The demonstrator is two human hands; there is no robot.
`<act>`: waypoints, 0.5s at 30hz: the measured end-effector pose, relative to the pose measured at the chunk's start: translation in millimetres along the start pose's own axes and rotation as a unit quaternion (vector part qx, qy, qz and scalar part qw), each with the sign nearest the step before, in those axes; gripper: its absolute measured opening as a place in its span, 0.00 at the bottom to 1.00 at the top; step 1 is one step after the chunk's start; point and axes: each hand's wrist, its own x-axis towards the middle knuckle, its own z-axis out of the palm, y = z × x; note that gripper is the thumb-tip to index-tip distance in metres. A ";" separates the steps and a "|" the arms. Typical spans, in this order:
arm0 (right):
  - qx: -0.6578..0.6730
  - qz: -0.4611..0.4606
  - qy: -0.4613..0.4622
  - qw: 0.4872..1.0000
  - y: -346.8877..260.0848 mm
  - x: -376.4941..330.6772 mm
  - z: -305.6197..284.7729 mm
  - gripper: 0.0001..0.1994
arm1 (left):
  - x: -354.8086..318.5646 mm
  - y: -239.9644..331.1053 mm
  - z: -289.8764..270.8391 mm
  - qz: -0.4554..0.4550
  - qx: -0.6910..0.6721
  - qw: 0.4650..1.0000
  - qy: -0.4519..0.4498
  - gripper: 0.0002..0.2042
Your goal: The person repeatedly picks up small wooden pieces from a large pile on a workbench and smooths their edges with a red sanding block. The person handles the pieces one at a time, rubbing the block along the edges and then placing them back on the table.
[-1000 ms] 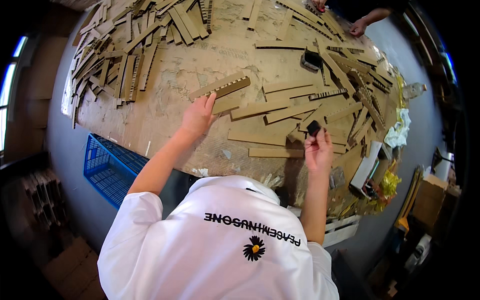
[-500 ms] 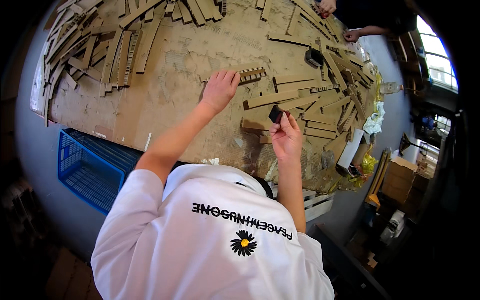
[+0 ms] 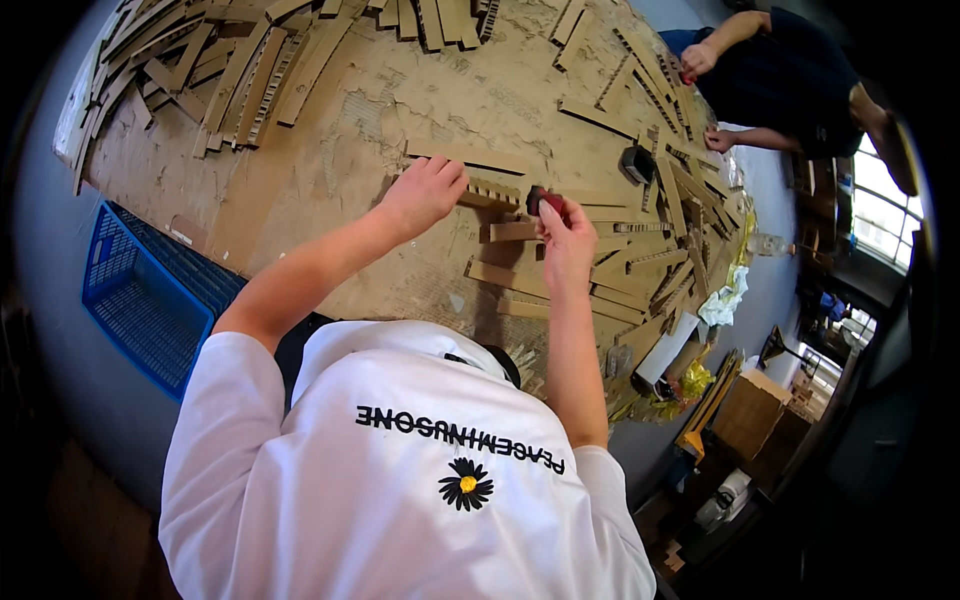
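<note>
My left hand (image 3: 427, 195) is closed on the left end of a honeycomb cardboard strip (image 3: 490, 196), whose cellular edge faces up. A second cardboard strip (image 3: 485, 158) lies flat just beyond it. Between the thumb and fingers of my right hand (image 3: 567, 245) is a small dark red and black block (image 3: 540, 201) resembling a hand stamp. It is close to the right end of the held strip; whether they touch I cannot tell. Several more cardboard strips (image 3: 508, 279) lie around and under my right wrist.
A small black open box (image 3: 637, 163) sits among strips at the right. Strip piles (image 3: 235, 85) cover the far left. Another person (image 3: 790, 85) works at the far right. A blue plastic crate (image 3: 145, 310) stands below the table's left edge; a clear bottle (image 3: 768, 245) lies right.
My right hand has moved up and left with the block, to the strip's right end. The strip under my left hand now stands apart from the one beyond it. The view has shifted slightly.
</note>
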 end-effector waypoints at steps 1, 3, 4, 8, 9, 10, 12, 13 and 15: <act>-0.045 -0.021 -0.006 0.999 -1.3 12.2 1.9 0.11 | -3.1 8.0 -6.4 -0.016 -0.002 1.000 -0.018 0.19; -0.153 -0.088 -0.008 0.984 0.7 35.5 8.4 0.09 | -15.3 31.2 -19.7 -0.049 -0.003 0.997 -0.057 0.21; -0.218 -0.144 -0.020 0.965 1.3 44.9 10.7 0.08 | -19.8 34.3 -13.9 -0.057 -0.006 0.997 -0.055 0.22; -0.346 -0.250 -0.073 0.901 -9.1 59.5 33.6 0.08 | -40.6 38.0 -7.0 -0.070 -0.026 0.995 -0.062 0.23; -0.357 -0.267 -0.084 0.891 -7.0 63.9 36.4 0.08 | -42.2 37.2 -12.1 -0.065 -0.035 0.995 -0.066 0.23; -0.368 -0.284 -0.093 0.881 -3.3 67.7 38.2 0.08 | -41.6 36.9 -16.2 -0.067 -0.063 0.994 -0.054 0.23; -0.375 -0.327 -0.088 0.863 4.2 72.9 39.2 0.08 | -31.3 34.4 -29.5 -0.060 -0.119 0.991 -0.030 0.23; -0.379 -0.349 -0.089 0.852 8.4 75.8 40.3 0.08 | -24.0 28.2 -32.7 -0.073 -0.129 0.989 0.002 0.23; -0.404 -0.368 -0.093 0.833 7.3 78.2 47.2 0.08 | -9.4 11.4 -28.6 -0.111 -0.152 0.980 0.070 0.22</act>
